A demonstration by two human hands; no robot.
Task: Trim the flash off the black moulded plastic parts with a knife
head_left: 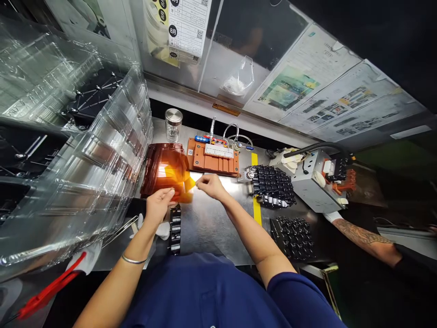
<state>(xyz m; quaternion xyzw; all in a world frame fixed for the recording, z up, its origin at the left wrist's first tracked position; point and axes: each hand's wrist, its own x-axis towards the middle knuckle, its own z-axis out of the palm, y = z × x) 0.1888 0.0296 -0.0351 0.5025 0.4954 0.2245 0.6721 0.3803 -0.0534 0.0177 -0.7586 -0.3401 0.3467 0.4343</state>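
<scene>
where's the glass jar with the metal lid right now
In the head view, the glass jar stands left of centre near the back of the bench, just behind the reddish-brown translucent material and right of the clear plastic trays.

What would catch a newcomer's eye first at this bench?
The bright amber translucent film, blurred, between the left hand and the right hand, whose fingers seem to pinch its edge. Next, the tall stack of clear plastic trays along the left, then the orange-brown fixture toward the back of the steel bench.
</scene>
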